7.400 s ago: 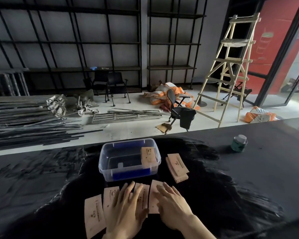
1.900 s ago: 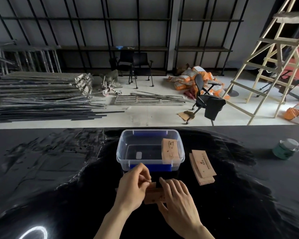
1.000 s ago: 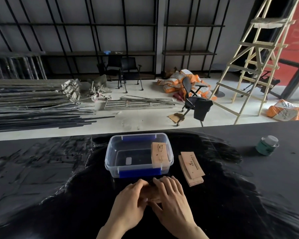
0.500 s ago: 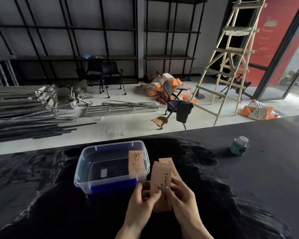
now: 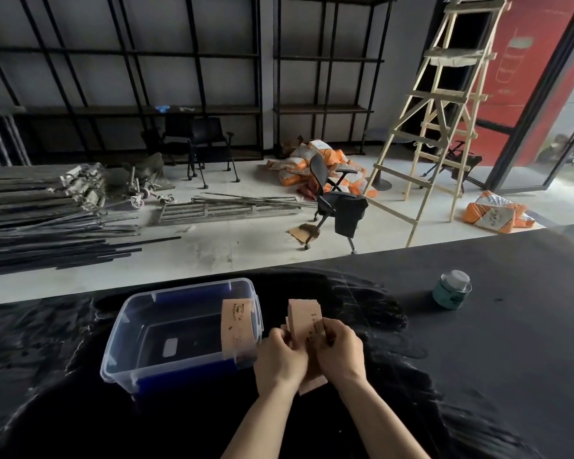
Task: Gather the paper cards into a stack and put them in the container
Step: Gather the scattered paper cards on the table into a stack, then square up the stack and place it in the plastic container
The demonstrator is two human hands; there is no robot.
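Since half a second earlier, both hands had carried the gathered cards a little up and to the right, over the second pile that had lain beside the container.

Left of the fingers, the clear container (image 5: 179,329) sat on the black desk (image 5: 478,376) with one card (image 5: 236,326) leaning against its right inner wall. The left hand (image 5: 280,357) and the right hand (image 5: 340,349) were closed on the card stack (image 5: 307,321), one on each long edge, holding it tilted upright just right of the container.

Squaring the stack seemed the step in hand; next it would need a short carry leftward over the rim. Fingers hid the stack's lower half, and whether loose cards still lay beneath could not be told. Well right stood a small green jar (image 5: 451,291).
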